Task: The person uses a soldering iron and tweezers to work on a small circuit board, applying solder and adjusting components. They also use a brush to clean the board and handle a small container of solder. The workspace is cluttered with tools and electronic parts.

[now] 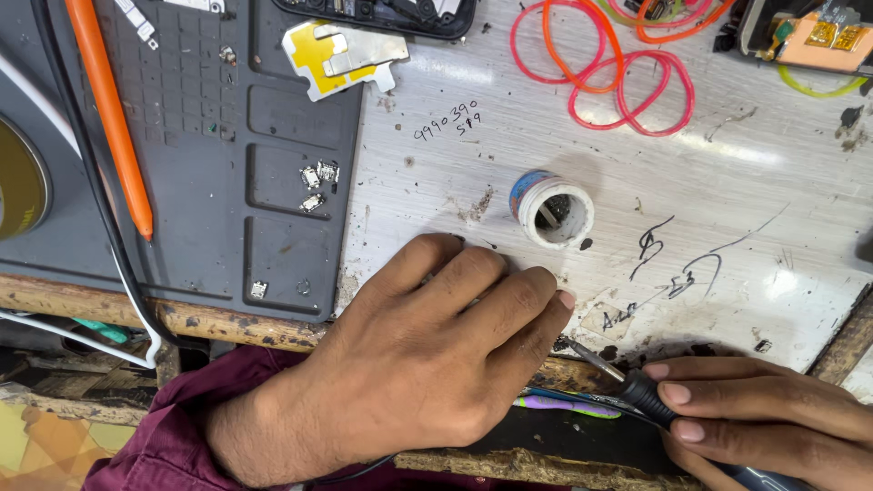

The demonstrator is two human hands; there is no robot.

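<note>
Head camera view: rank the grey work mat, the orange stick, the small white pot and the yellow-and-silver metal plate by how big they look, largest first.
1. grey work mat
2. orange stick
3. yellow-and-silver metal plate
4. small white pot, close to the plate in apparent size

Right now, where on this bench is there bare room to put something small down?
Bare white table lies right of the small round pot, below the rubber bands. It is crowded at the front edge, where the left hand lies flat and the right hand holds a soldering iron, and on the grey mat.

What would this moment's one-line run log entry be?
left hand: flat on bench edge | right hand: holding soldering iron | white pot: beyond fingertips
</note>
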